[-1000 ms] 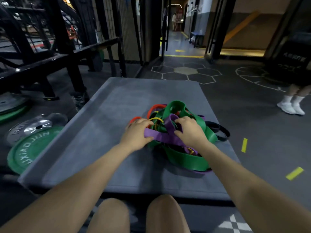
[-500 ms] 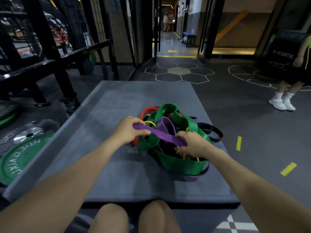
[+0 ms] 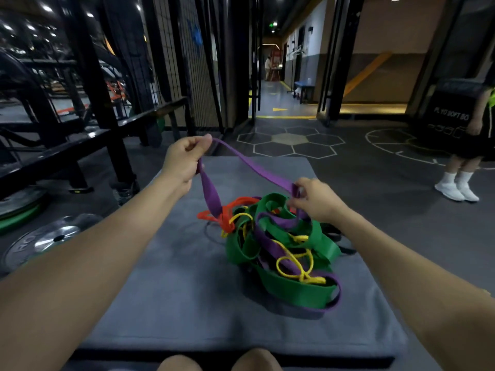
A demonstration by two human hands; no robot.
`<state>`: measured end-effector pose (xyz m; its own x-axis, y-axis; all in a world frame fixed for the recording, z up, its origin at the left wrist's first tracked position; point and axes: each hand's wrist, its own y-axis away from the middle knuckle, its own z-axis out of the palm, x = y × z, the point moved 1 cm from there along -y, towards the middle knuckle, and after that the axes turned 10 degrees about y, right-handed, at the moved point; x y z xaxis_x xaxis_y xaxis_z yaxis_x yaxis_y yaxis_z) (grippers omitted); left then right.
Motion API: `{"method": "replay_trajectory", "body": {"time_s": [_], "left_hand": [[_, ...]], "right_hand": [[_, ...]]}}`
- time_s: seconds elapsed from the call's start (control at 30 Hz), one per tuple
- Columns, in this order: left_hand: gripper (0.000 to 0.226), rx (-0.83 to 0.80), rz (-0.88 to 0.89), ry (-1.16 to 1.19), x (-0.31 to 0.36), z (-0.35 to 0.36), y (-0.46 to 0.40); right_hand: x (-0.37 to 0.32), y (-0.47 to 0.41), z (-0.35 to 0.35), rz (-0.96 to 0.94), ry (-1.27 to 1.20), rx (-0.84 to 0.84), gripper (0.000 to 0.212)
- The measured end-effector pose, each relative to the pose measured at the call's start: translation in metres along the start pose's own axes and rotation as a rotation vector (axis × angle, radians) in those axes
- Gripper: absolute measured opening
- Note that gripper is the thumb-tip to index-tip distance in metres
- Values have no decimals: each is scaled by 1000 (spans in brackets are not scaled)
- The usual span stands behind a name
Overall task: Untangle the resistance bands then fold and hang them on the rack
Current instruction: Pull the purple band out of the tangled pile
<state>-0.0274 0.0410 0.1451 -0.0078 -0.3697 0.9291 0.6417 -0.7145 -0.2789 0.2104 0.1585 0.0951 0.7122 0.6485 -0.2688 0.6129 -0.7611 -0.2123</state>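
Left hand (image 3: 184, 163) raised, fingers curled round purple band (image 3: 257, 170); right hand (image 3: 314, 199) lower, pinching the same band just above the pile (image 3: 281, 250). Band's free span runs left-high to right-low between hands; a second leg drops from left hand into the tangle by the orange band (image 3: 230, 210). Pile lies on grey mat (image 3: 166, 290), nearer the right hand. No container seen.

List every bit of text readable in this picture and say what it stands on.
"PLYO SOFT BO": white letters on the black box at far right, cut off by a bystander.
"RO": raised letters on the silver weight plate, the rest unreadable.
Marks below the box's lettering: too blurred.
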Motion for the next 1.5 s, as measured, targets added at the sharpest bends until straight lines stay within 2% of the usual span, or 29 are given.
{"method": "replay_trajectory", "body": {"time_s": [0.07,0.13,0.27,0.33,0.4,0.47,0.53,0.6,0.67,0.7,0.73,0.77,0.8,0.87,0.93,1.0,1.07,1.17,1.23,1.3,1.4,1.5], "left_hand": [[19,17,-27,62,7,-2,-5],[19,0,-48,19,10,-3,-7],[5,-157,-41,-153,-8,8,2],[27,-266,-72,-208,-25,17,6],[39,-386,-106,-274,-42,32,14],[31,-449,-90,-272,-56,48,21],[9,-425,-84,-237,-60,57,22],[24,-314,-104,-194,-57,53,8],[26,-173,-167,-8,-41,44,-9],[28,-121,-187,113,-28,39,-18],[29,-88,-194,203,-15,35,-28],[30,-67,-188,247,1,33,-35],[30,-47,-181,276,15,31,-42],[33,18,-179,344,37,24,-55],[36,92,-188,467,52,15,-64],[36,140,-172,519,60,6,-69],[37,140,-160,506,64,0,-70],[41,94,-190,435,58,-8,-67],[41,69,-231,373,50,-14,-64],[38,45,-285,326,37,-17,-59],[31,-2,-356,269,21,-15,-49],[28,-57,-324,150,11,-4,-38]], "right_hand": [[-10,-12,-22,20,-134,142,26],[-21,-23,-42,42,-390,238,24],[-46,-40,-62,8,-656,249,21],[-63,-45,-63,-52,-835,232,9],[-78,-51,-60,-87,-1009,225,13],[-91,-56,-56,-108,-1126,222,10],[-95,-59,-49,-103,-1191,191,1],[-89,-60,-33,-46,-1105,150,31],[-75,-54,-7,-4,-846,58,57],[-70,-49,7,-32,-704,-22,55],[-65,-44,22,-65,-574,-108,42],[-63,-39,34,-73,-483,-180,28],[-63,-35,42,-82,-444,-223,25],[-64,-35,52,-79,-386,-227,31],[-65,-41,51,-52,-265,-198,23],[-65,-48,44,1,-100,-140,35],[-66,-54,30,46,-81,-36,42],[-65,-70,1,85,-290,149,39],[-64,-85,-22,70,-348,199,42],[-66,-97,-44,32,-331,209,39],[-81,-102,-76,12,-153,191,32],[-100,-97,-100,25,-143,103,41]]}}
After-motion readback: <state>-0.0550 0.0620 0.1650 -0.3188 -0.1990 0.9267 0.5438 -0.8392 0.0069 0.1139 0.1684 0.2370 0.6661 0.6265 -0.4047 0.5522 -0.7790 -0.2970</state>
